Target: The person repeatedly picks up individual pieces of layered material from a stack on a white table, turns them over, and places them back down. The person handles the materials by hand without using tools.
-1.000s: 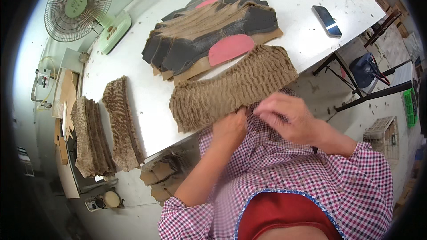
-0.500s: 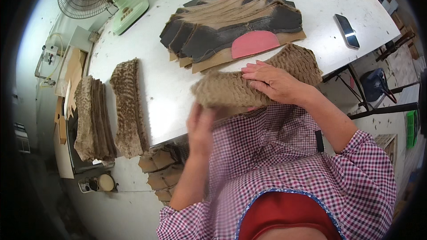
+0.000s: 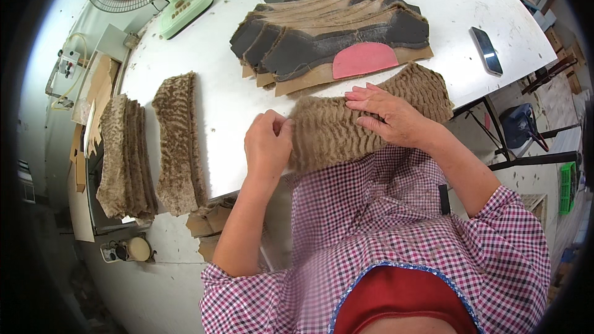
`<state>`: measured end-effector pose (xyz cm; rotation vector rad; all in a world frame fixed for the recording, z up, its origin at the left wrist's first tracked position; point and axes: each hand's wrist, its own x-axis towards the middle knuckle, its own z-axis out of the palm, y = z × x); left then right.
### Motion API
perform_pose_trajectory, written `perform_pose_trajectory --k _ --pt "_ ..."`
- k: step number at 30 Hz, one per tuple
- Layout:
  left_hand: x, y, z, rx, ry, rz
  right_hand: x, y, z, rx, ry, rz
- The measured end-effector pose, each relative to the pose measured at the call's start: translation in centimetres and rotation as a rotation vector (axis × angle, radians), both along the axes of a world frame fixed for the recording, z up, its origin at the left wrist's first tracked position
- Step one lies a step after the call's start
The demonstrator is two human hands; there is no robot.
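A brown, wavy-patterned fur piece [image 3: 337,130] lies along the near edge of the table, fur side up, partly over my lap. My left hand [image 3: 267,142] is closed in a pinch at its left end; the fingertips' exact hold is partly hidden. My right hand [image 3: 393,115] rests flat on top of the fur, fingers stretched out. Just beyond lies a layered stack of dark grey and tan pieces [image 3: 346,31], with a pink half-round patch [image 3: 365,60] at its near side.
To the left, two stacks of brown fur pieces, one narrow [image 3: 177,142] and one thicker [image 3: 124,154], overhang the white table [image 3: 235,99]. A green fan [image 3: 185,12] stands at the back left, a phone [image 3: 486,51] at the right. Tan pieces [image 3: 207,226] sit below the table edge.
My left hand, blurred before, has moved up slightly and now pinches at the fur's left end. The fur's left end lies flatter. My right hand stays on the fur.
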<state>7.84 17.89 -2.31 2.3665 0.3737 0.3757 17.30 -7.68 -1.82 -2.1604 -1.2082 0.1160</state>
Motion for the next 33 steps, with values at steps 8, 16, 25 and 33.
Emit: perform_pose_trajectory --k 8,16,25,33 --pt "0.1 -0.7 -0.5 0.048 -0.157 -0.070 0.2 -0.6 -0.2 -0.041 -0.038 0.007" --pt "0.0 -3.0 0.8 -0.041 -0.075 -0.039 -2.6 2.8 1.8 -0.094 -0.087 0.060" --pt "3.4 -9.6 2.9 0.094 -0.244 -0.326 -2.6 1.5 -0.4 0.112 -0.031 0.024" --pt "4.8 -12.0 0.7 0.176 -0.141 -0.639 2.4 -11.3 4.0 0.102 -0.223 -0.661"
